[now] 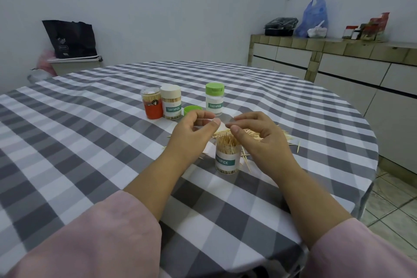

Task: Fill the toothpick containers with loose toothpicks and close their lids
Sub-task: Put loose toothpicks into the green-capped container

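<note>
both hands are raised just above an open container, a clear plastic cylinder with a white and teal "toothpick" label, packed with thin wooden toothpicks standing upright and bristling past its rim. the left hand is held with fingers curled inward and the thumb stretched toward the right; whether anything is pinched there cannot be told, though a pale, smooth shape is seen just behind the thumb tip. the right hand is held with fingers loosely curled, forefinger and thumb brought near each other over the toothpick tips; what, if anything, is pinched cannot be told. loose toothpicks are scattered in a flat heap on the cloth behind and to the right of the open container, a few lying against its base.

further back, a green lid lies alone on the table. beside it stand a beige-lidded container full of toothpicks, touching a red-labelled jar with a clear top, and apart to the right a green-lidded container. the round table is covered by a grey and white checked cloth. pink sleeves cover the forearms. a tiled counter with a blue plastic bag is seen at the far right.
</note>
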